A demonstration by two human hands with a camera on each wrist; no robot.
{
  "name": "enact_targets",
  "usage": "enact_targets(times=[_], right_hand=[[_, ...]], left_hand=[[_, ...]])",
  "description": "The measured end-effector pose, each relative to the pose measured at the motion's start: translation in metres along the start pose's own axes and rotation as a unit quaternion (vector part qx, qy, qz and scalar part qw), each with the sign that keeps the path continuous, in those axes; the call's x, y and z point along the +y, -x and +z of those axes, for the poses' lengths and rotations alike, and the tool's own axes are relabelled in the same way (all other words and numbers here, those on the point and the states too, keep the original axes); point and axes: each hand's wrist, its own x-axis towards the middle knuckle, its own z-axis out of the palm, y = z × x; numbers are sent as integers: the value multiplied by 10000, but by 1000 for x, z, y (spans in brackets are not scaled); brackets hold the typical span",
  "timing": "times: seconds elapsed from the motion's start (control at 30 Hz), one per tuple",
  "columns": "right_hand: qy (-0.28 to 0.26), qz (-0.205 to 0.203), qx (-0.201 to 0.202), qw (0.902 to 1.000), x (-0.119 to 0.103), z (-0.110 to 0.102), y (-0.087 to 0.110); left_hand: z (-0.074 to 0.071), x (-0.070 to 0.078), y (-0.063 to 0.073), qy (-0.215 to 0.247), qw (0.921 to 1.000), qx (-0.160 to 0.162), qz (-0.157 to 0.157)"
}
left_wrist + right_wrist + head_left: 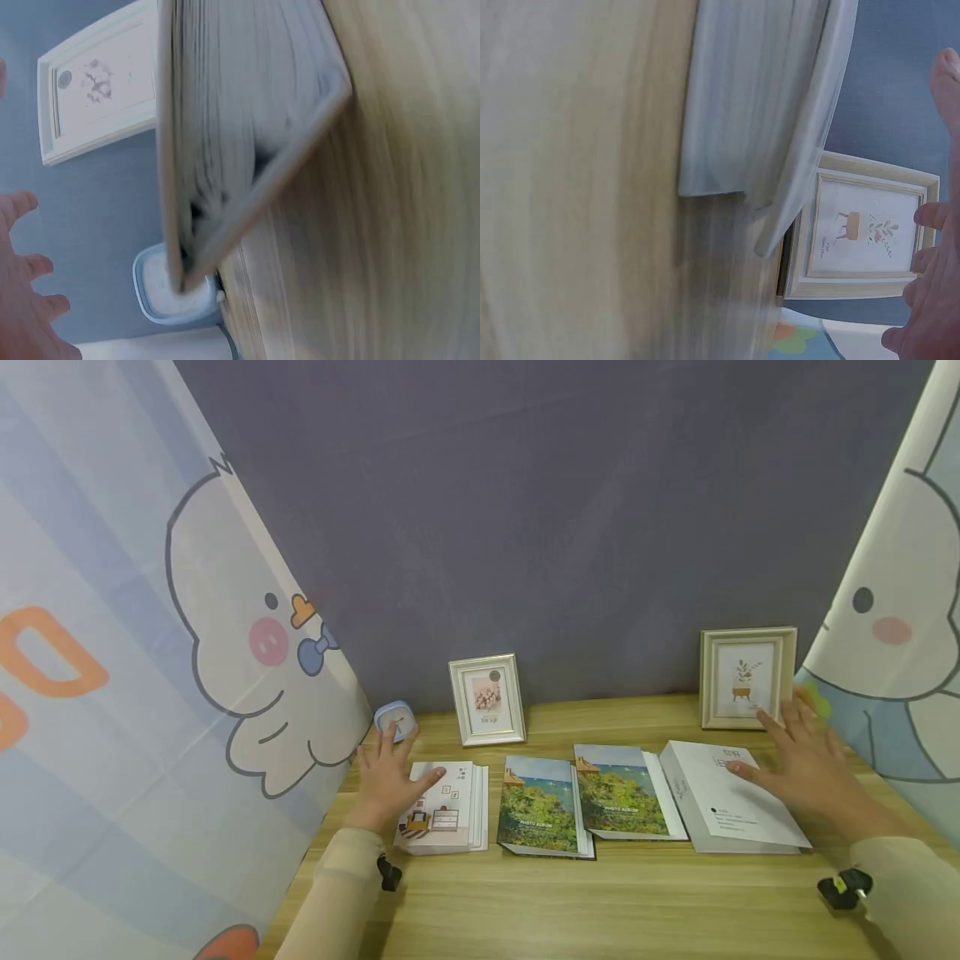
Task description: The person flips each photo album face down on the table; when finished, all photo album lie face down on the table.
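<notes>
My left hand [386,785] is over the left edge of a thick white photo album [456,814] with a drawn room on its cover, fingers spread and holding nothing. Its page edges show in the left wrist view, the album [240,112] apart from the fingers. My right hand [806,768] spreads above a larger white album [750,810] at the right, thumb over its cover; whether it touches is hard to tell. Between them lie two albums with painted seaside covers, a left one [536,806] and a right one [618,793].
Behind the albums stand a cream picture frame [517,710] with a pink flower print and another frame [707,685] with a potted plant print. A small blue clock [397,714] is at the back left. Dark cloth [555,527] rises behind the wooden table [570,910], with cartoon-printed curtains at both sides.
</notes>
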Motion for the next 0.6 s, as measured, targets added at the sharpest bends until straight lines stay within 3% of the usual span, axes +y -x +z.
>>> enact_targets(times=[0.27,0.6], right_hand=[[-147,29,-77,9999,1,1,5],[-557,200,-266,9979,1,1,8]], left_hand=[[4,14,1,36,10000,-31,57],[4,48,2,287,9988,22,394]])
